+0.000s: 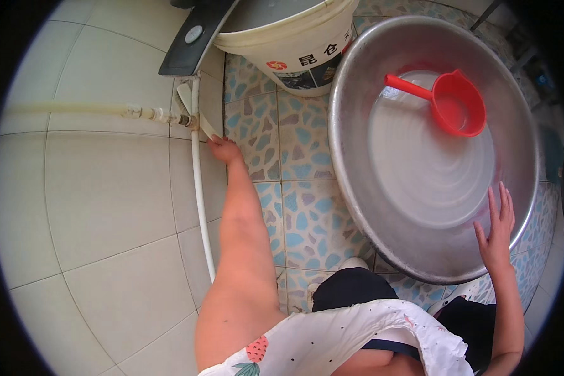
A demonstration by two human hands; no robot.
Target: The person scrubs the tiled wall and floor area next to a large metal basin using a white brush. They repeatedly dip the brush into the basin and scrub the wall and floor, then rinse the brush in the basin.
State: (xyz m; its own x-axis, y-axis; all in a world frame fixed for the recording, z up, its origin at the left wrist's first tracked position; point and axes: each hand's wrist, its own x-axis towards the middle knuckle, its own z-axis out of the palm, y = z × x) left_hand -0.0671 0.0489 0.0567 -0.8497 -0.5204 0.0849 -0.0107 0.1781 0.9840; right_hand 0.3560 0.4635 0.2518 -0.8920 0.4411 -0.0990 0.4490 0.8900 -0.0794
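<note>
My left hand point(224, 149) reaches down beside the tiled wall and grips the pale handle of a scrub brush point(208, 126). Part of the brush is hidden behind a white upright pipe point(197, 169); its bristly head shows on the pipe's left. My right hand point(496, 230) is over the near right side of a large metal basin point(352, 188), fingers spread and holding nothing; whether it touches the metal I cannot tell. Inside the basin a red plastic dipper point(467, 87) lies with its handle pointing left, in what looks like shallow water.
Beyond the basin's left side stands a white plastic bucket point(258, 51) bearing writing. A dark panel with a round dial point(194, 34) juts out above the pipe. A yellowish hose point(70, 109) joins the pipe from the left. Patterned tiles point(305, 141) cover the floor.
</note>
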